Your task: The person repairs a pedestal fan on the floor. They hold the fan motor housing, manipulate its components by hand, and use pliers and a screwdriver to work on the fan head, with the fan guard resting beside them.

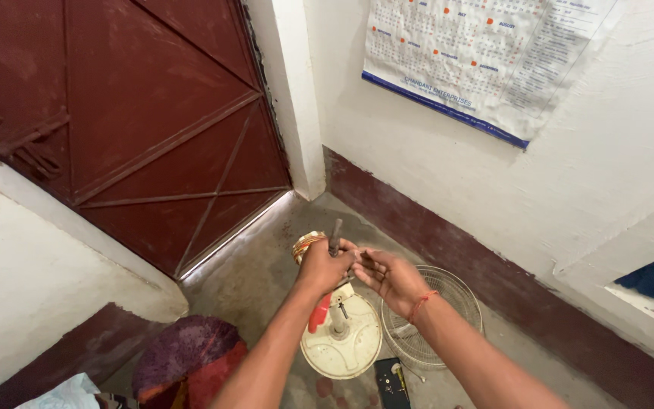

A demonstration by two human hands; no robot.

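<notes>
Left hand: we see it clenched around a dark upright rod-like tool, directly above the round cream fan base.
Rod-like tool: held upright, its top end standing clear of the fist; we cannot tell what kind of tool it is.
Copper-wound motor part: we see it touching the far side of the left fist, above the fan base; whether the fist also grips it we cannot tell.
Right hand: just right of the left fist and above the fan base, palm turned up, fingers half curled; the fingertips meet the left fist, and we cannot tell what they pinch.
Red thread band: tied around our right wrist.
Fan base: on the concrete floor, a short pale post rising from its middle.
Red-handled tool: lying on the left part of the fan base, partly behind our left forearm.
Wire fan guard: flat on the floor, touching the right side of the fan base.
Dark rectangular piece: on the floor at the near edge of the fan base.
</notes>
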